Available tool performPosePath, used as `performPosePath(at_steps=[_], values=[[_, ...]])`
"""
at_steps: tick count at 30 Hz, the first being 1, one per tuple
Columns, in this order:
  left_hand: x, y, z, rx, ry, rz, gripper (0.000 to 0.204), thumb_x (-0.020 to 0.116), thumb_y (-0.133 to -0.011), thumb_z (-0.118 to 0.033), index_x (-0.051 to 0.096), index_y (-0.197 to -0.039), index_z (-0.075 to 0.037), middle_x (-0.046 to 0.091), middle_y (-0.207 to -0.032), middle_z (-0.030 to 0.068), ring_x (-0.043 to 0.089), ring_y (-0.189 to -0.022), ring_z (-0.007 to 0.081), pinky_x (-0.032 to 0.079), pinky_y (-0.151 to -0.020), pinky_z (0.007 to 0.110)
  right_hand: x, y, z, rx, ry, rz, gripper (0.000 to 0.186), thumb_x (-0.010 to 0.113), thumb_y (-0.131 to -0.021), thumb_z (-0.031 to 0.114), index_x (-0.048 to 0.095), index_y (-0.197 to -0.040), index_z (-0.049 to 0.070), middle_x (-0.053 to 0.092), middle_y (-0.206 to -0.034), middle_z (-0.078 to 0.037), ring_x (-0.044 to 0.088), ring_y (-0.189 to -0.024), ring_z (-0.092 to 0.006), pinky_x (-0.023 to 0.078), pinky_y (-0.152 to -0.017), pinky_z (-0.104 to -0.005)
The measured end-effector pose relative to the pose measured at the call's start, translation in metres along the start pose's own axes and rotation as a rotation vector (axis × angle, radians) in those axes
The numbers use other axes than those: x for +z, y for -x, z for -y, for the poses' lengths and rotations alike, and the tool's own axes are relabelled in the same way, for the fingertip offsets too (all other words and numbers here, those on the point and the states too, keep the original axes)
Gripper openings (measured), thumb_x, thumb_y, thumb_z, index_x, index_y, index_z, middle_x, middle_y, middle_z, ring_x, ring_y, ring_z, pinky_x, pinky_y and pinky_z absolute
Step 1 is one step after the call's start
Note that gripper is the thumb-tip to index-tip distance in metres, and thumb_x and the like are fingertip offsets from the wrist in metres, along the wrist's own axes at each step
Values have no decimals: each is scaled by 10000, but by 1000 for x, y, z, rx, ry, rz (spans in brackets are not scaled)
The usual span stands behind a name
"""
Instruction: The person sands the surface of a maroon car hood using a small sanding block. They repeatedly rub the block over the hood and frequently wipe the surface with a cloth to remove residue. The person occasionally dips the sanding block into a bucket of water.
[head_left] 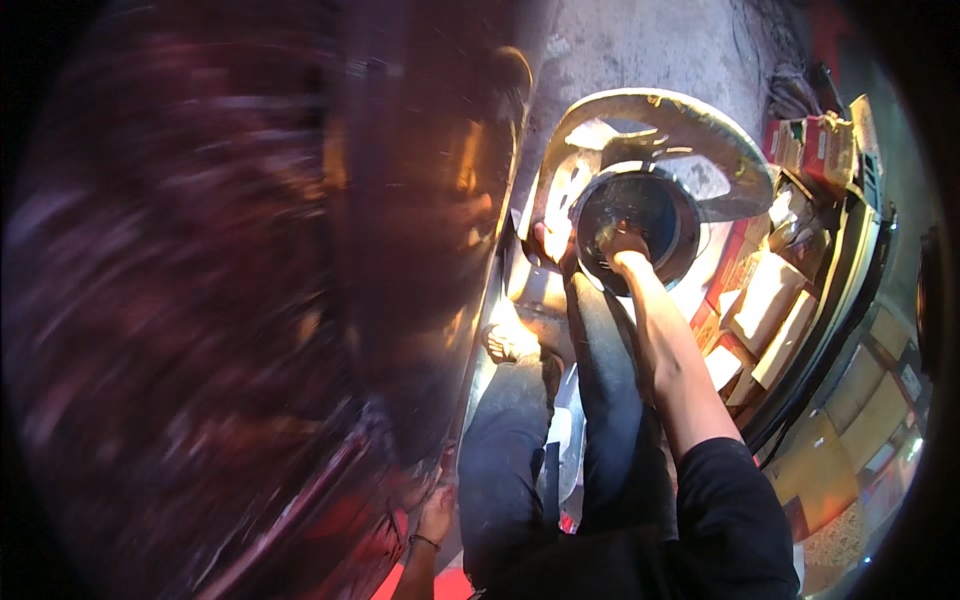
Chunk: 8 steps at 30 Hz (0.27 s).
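Observation:
My right hand (625, 245) reaches down into a dark round bucket-like container (684, 235). Its fingers look curled, but what they hold is lost in the shadow inside. At lower left, my left hand (436, 512), with a dark band at the wrist, is closed at the edge of a large glossy dark red sheet-like thing (400, 260). That thing fills the left side and is smeared by motion, so its kind is unclear. My bare feet, one of them a foot (510, 340) in strong light, rest between the sheet and the container.
Behind the container stands a worn, curved frame with openings (725, 135). To the right are several cardboard boxes (775, 295) and red packets (822, 150), beside a dark curved rim (850, 290). The far floor (640, 45) is grey and rough.

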<state>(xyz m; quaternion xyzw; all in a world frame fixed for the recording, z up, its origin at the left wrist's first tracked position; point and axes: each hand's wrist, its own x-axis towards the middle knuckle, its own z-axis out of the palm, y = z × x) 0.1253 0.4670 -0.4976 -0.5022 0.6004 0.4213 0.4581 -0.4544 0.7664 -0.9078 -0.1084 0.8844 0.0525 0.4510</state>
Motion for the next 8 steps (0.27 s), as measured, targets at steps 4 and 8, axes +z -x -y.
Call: performPosePath(at_steps=[4, 8], values=[[-16, 47, 2, 82, 7, -8, 362, 681, -1200, -247, 748, -1516, -84, 852, -1350, 227, 805, -1329, 409, 620, -1139, 483, -58, 94, -14, 135, -190, 19, 731, 865, -1015, 340, 591, -1653, 112, 646, -1541, -356, 672, -1446, -531, 589, -1178, -586], [-79, 128, -83, 305, 51, -124, 370, 713, -1181, -243, 754, -1523, -108, 841, -1398, 203, 812, -1318, 384, 627, -1141, 489, -98, 213, -59, -89, -551, -528, 769, 889, -978, 259, 605, -1663, 58, 681, -1566, -281, 641, -1482, -470, 517, -1267, -542]])
